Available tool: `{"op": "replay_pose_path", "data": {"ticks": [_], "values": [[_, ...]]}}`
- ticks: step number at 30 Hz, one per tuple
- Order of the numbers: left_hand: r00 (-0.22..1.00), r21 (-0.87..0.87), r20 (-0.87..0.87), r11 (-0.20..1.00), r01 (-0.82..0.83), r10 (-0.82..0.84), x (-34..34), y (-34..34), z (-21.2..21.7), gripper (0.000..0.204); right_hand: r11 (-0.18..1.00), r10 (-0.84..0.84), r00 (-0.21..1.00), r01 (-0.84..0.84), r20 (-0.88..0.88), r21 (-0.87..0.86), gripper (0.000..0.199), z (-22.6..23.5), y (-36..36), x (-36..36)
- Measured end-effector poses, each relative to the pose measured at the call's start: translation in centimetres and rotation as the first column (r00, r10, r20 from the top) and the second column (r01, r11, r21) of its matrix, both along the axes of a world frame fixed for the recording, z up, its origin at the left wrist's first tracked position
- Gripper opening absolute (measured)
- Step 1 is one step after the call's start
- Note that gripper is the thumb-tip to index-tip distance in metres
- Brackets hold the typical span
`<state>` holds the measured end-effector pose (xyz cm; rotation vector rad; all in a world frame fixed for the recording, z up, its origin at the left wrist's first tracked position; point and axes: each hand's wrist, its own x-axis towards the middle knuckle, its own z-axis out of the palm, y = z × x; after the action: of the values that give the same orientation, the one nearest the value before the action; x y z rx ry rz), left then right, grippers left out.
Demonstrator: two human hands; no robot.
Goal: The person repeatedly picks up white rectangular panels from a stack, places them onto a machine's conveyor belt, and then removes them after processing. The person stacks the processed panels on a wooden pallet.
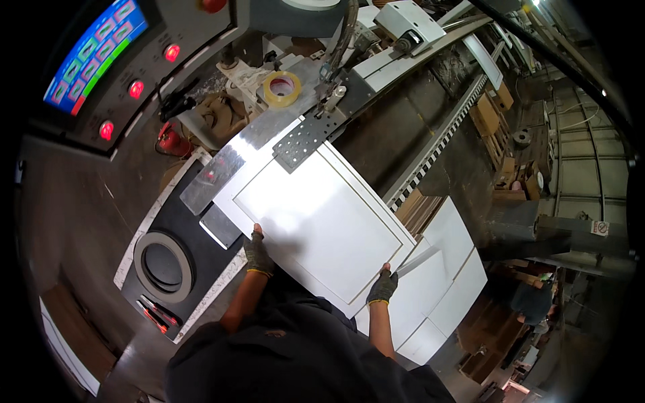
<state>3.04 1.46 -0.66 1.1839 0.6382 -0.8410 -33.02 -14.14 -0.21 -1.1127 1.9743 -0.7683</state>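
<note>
A white cabinet door panel (316,232) with a grooved frame lies under both my hands. Its far corner meets a dark perforated metal plate (299,143) of the machine. My left hand (257,254), in a dark fingerless glove with a yellow cuff, grips the panel's near left edge, thumb on top. At the near right corner my right hand (383,285), gloved the same way, holds the edge with its thumb on the face. The fingers under the panel are hidden. Beneath and right of it are more white panels (437,282).
A control panel with a lit screen (94,54) and red buttons (136,88) stands at far left. A tape roll (281,88) rests by the machine. On the left table are a grey ring-shaped roll (163,267) and utility knives (158,314). Another person (534,301) is at far right.
</note>
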Motion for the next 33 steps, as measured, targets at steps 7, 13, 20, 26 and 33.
{"op": "replay_pose_path", "data": {"ticks": [7, 13, 20, 26, 33], "values": [[0.999, 0.159, 0.038, 0.987, -0.015, 0.009, 0.0, -3.4, -2.5, 0.047, 0.994, -0.077, 0.997, 0.078, 0.023, -0.082, 0.047, 0.3, -3.4, 1.6], [0.998, 0.127, 0.01, 0.99, -0.069, 0.068, -0.3, -5.8, -6.2, 0.06, 0.997, -0.073, 0.997, 0.074, 0.031, -0.034, 0.055, 1.5, -7.1, 2.0], [0.996, 0.008, 0.083, 0.999, 0.036, -0.037, -0.8, -15.0, 2.6, 0.065, 0.996, -0.07, 0.997, 0.068, 0.045, 0.05, 0.071, 0.3, -12.5, 1.0], [0.976, 0.091, 0.212, 0.995, 0.035, -0.053, 0.9, -17.7, -4.0, 0.055, 0.999, -0.052, 0.931, 0.051, 0.361, 0.011, 0.039, -1.1, -18.7, 1.5], [0.783, 0.488, 0.57, 0.869, -0.079, -0.249, 1.6, -24.2, -5.1, 0.066, 0.994, -0.109, 0.904, 0.087, 0.414, 0.073, 0.048, 0.2, -24.8, 3.2]]}}
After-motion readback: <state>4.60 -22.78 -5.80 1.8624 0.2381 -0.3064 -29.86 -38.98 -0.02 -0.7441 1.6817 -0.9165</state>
